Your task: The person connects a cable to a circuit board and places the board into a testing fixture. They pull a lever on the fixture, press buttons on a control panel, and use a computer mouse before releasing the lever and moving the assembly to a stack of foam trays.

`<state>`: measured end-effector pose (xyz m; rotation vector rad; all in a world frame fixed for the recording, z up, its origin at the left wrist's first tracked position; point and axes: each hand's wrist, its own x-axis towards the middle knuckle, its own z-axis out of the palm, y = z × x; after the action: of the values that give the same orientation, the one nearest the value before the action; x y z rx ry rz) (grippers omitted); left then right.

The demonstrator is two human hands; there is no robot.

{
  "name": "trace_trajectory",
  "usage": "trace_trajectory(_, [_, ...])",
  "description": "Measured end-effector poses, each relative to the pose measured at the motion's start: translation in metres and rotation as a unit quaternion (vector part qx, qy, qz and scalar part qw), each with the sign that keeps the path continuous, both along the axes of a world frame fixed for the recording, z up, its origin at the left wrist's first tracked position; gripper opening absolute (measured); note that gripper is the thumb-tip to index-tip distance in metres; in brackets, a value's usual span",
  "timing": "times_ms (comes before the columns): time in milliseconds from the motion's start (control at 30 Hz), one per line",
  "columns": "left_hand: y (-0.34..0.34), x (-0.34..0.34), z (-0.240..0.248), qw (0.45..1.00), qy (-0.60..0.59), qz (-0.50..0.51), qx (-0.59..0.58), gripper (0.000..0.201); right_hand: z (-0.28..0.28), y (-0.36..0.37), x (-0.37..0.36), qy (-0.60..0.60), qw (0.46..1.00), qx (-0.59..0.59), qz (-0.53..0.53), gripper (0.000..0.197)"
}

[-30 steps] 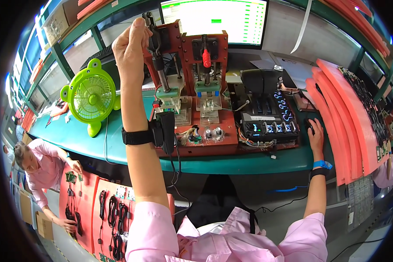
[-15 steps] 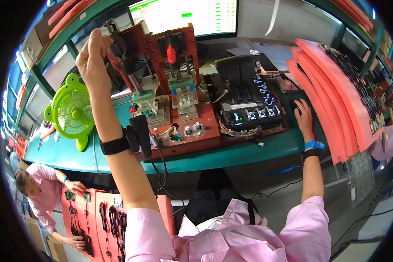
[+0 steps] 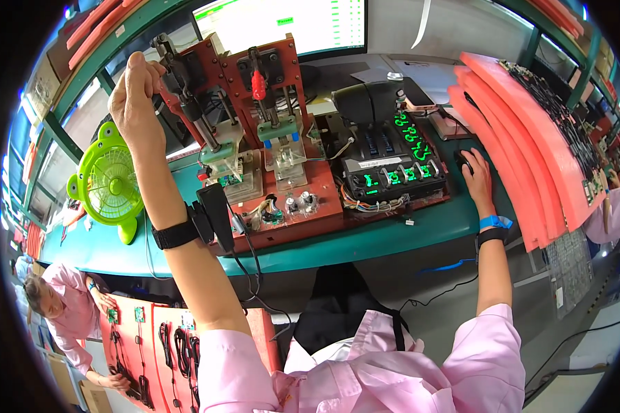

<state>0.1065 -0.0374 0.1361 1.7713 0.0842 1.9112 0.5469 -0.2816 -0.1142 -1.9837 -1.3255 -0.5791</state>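
Observation:
At the upper left, my left hand (image 3: 135, 93) is raised with its fingers closed round the lever handle of the left toggle clamp (image 3: 179, 76). The grip itself is hidden in the hand. Below that clamp, a green circuit board (image 3: 233, 177) sits in a clear fixture on a red press jig (image 3: 303, 219). Beside it stands a second toggle clamp with a red grip (image 3: 258, 85), which no hand touches. My right hand (image 3: 478, 180) rests over a dark mouse (image 3: 462, 160) at the bench's right, mostly covered by the fingers.
A black test box (image 3: 393, 175) with green lights stands right of the jig. Behind is a lit monitor (image 3: 282, 27). Pink foam sheets (image 3: 510, 151) stack at right, a green fan (image 3: 110, 179) stands left. At lower left, a co-worker (image 3: 69, 303) handles cables on pink foam.
The test box's lights have turned from white to green. My view has shifted slightly; my left hand stays at the clamp and my right hand at the mouse.

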Motion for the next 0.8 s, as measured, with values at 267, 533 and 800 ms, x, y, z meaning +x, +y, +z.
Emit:
trace_trajectory(267, [-0.0006, 0.0006, 0.0001, 1.000, -0.004, 0.006, 0.004, 0.036, 0.0021, -0.0003, -0.0027, 0.002, 1.000, -0.004, -0.005, 0.030])
trace_trajectory(533, [0.0000, -0.0004, -0.0003, 1.000, 0.000, 0.002, 0.007, 0.038, 0.0004, -0.0007, -0.0007, 0.010, 1.000, -0.016, -0.014, 0.030])
trace_trajectory(800, [0.0004, 0.0003, -0.0003, 1.000, -0.001, 0.012, 0.003, 0.039, 0.0027, -0.0009, -0.0023, 0.013, 1.000, -0.022, 0.004, 0.030])
